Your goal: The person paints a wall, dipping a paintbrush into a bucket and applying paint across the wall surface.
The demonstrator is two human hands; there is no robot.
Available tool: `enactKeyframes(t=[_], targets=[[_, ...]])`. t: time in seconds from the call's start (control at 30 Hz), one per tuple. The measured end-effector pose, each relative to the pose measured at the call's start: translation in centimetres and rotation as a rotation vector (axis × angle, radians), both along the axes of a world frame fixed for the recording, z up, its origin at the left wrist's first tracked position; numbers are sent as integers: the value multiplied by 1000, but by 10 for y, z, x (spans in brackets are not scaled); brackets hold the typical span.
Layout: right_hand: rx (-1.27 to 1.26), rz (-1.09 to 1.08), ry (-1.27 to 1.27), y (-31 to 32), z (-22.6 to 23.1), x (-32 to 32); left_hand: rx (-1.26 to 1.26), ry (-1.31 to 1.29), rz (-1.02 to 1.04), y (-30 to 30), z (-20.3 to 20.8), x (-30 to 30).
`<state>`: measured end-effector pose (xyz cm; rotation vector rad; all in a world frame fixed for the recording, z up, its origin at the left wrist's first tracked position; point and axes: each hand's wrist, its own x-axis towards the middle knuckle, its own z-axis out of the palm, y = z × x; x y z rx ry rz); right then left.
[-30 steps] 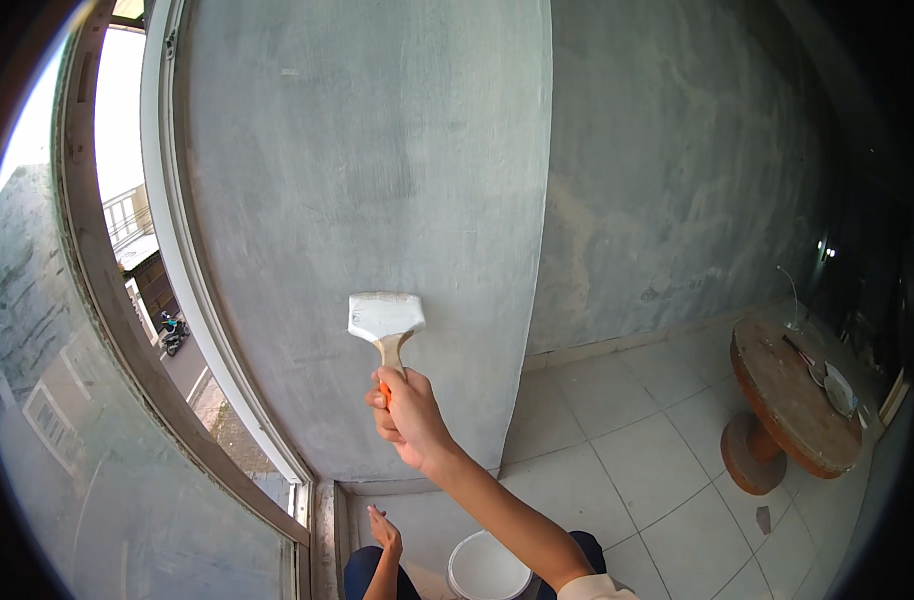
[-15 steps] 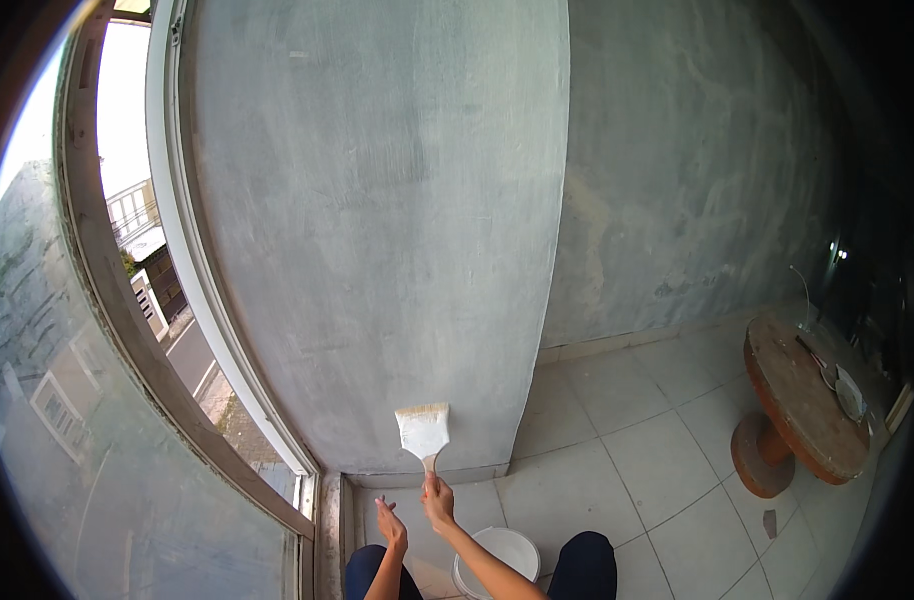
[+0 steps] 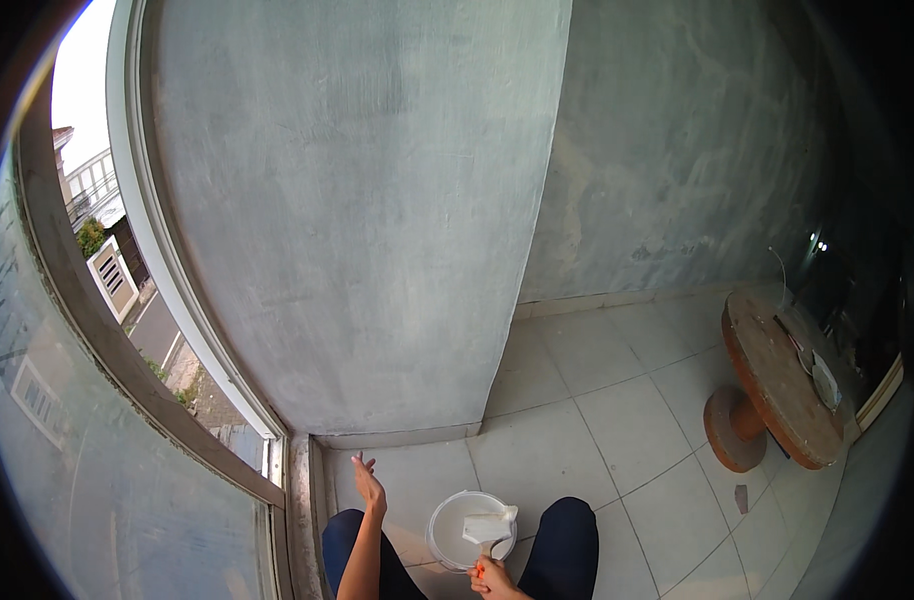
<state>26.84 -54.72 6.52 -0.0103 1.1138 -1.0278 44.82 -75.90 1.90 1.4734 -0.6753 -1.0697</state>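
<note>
My right hand [image 3: 494,579] is wrapped round the handle of a wide paintbrush [image 3: 485,530]. The brush's white head lies over the mouth of a round white bucket [image 3: 439,513], its bristle end close to the right rim. From this angle I cannot tell whether the bristles touch the bucket. The bucket stands on the floor between my knees. To its left, my left hand [image 3: 370,484] is raised with nothing in it, fingers stretched out. Ahead rises a grey wall section [image 3: 357,250] with streaky, lighter patches.
A window with a pale frame [image 3: 177,270] and a glass pane [image 3: 107,460] stands on the left. A round spool-shaped table [image 3: 767,360] holding a few items is at the right. Large light tiles [image 3: 577,440] cover the floor, with a small grey scrap [image 3: 741,499] on them.
My right hand has brought the brush down from the wall's lower part to over the bucket. My left hand stays raised and empty. The whole view has shifted slightly.
</note>
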Motion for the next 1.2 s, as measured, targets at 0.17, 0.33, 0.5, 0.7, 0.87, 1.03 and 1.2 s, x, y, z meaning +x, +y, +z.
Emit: enactKeyframes(t=[0.17, 0.33, 0.5, 0.7, 0.87, 1.03, 1.2], targets=[[-8, -195, -21, -31, -12, 51, -18, -17, -38, 4, 0, -6], [-30, -281, -54, -19, 16, 54, 9, -11, -17, 4, 1, -3], [38, -312, -242, -26, 11, 56, -10, -30, -28, 1, -8, 1], [239, -692, -168, -98, -38, 54, 54, -41, -52, 4, -6, -3], [123, -698, -77, -96, -18, 70, 37, -72, -63, 3, -9, -3], [-34, -560, 35, -65, 9, 79, 25, -65, -67, 1, -9, -5], [-161, -381, 162, -21, 3, 81, -19, -72, -56, 1, -7, 2]])
